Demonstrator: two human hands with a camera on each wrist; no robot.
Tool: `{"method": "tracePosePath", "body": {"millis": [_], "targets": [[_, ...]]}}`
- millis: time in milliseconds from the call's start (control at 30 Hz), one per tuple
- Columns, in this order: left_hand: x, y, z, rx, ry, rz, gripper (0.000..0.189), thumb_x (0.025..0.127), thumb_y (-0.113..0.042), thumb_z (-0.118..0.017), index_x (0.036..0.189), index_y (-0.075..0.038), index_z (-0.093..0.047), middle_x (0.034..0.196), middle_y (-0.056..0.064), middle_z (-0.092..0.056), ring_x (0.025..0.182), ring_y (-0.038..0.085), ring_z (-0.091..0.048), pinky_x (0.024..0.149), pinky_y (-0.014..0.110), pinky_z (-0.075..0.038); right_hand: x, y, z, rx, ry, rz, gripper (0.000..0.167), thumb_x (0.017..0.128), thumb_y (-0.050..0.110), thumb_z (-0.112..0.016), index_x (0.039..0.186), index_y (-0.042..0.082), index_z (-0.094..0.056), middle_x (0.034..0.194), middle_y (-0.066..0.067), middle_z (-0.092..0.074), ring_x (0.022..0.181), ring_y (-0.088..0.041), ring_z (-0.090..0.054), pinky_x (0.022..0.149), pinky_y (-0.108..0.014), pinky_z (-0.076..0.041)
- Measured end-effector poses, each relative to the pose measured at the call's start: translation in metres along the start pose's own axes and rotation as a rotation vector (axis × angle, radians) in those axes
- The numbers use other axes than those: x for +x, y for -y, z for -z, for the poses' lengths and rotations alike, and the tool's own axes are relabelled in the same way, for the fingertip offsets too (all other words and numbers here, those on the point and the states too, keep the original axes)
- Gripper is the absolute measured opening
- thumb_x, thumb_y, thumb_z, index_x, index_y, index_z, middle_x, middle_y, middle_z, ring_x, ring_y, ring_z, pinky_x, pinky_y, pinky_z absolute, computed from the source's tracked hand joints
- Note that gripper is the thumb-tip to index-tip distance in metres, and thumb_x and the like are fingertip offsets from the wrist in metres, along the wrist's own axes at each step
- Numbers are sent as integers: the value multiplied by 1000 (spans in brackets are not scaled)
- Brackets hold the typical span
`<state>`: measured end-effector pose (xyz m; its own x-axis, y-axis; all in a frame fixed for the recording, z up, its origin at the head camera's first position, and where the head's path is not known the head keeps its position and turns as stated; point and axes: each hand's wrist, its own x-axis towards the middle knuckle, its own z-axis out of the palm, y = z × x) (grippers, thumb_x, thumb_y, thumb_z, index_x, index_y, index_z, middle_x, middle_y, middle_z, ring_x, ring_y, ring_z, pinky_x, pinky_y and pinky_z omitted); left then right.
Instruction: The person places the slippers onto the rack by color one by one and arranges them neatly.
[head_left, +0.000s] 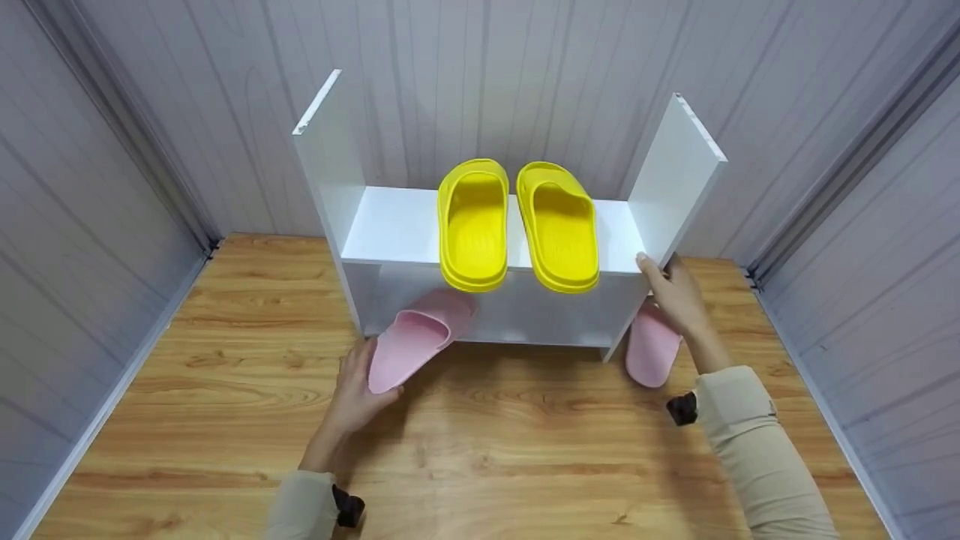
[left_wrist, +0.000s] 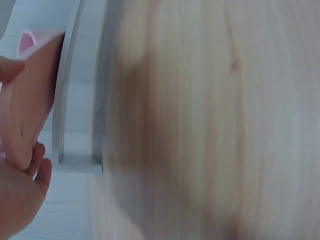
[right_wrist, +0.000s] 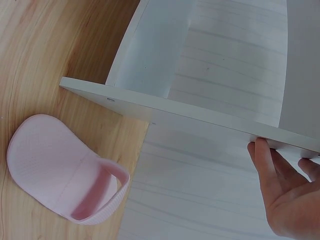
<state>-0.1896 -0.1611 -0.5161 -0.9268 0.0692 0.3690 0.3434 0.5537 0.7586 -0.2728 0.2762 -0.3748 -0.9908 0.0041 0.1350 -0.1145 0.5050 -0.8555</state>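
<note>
Fingers of our left hand (head_left: 358, 390) gripped a pink slipper (head_left: 409, 349); our right hand (head_left: 681, 300) pinched a white side panel (head_left: 675, 180).

Pale grey back wall (head_left: 525, 75) with vertical wood-grain streaks; left wall (head_left: 75, 225) and right wall (head_left: 885, 247) match. Grey strips (head_left: 120, 121) line both corners, light base trim (head_left: 825, 412) edges the side walls. Floor (head_left: 225, 375): honey-toned wood-look, knots visible (blurry in left wrist view). Soft shadows fall across it; lighting fairly even.
</note>
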Motion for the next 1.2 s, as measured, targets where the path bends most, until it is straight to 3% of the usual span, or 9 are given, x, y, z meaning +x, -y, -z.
{"method": "tracePosePath", "body": {"millis": [233, 467, 667, 967, 1200], "targets": [[4, -11, -22, 39, -77, 36, 82, 58, -10, -69, 127, 13, -29, 120, 32, -35, 104, 43, -29, 89, 55, -18, -1, 0, 1, 49, 17, -4, 74, 88, 47, -43, 137, -2, -18, 128, -29, -33, 107, -38, -44, 76, -45, -45], [8, -25, -31, -31, -8, 165, 90, 61, -5, -67, 132, 13, -16, 129, 33, -21, 117, 45, -17, 92, 57, -17, -1, -1, 0, 47, 14, 1, 73, 88, 47, -43, 137, -2, -18, 130, -29, -31, 110, -40, -41, 78, -46, -43], [7, -28, -36, -67, 9, 145, 91, 63, -6, -68, 133, 14, -14, 133, 34, -20, 118, 46, -19, 93, 56, -19, 0, -1, 0, 29, 0, -9, 75, 87, 48, -44, 137, -2, -20, 130, -29, -31, 110, -40, -41, 77, -47, -43], [8, -30, -52, 18, -133, 82, 89, 65, -22, -77, 129, 12, -27, 124, 28, -36, 113, 39, -33, 93, 50, -26, 0, -2, 0, 9, -7, -4, 75, 87, 49, -43, 137, -2, -19, 130, -29, -32, 109, -40, -42, 75, -45, -45], [11, -32, -74, 52, -246, 105, 89, 62, -26, -79, 128, 8, -31, 116, 23, -38, 107, 36, -35, 88, 50, -28, 0, -2, -1, 42, -1, -15, 74, 88, 48, -43, 137, -2, -19, 129, -29, -33, 109, -41, -42, 76, -46, -44]]}}
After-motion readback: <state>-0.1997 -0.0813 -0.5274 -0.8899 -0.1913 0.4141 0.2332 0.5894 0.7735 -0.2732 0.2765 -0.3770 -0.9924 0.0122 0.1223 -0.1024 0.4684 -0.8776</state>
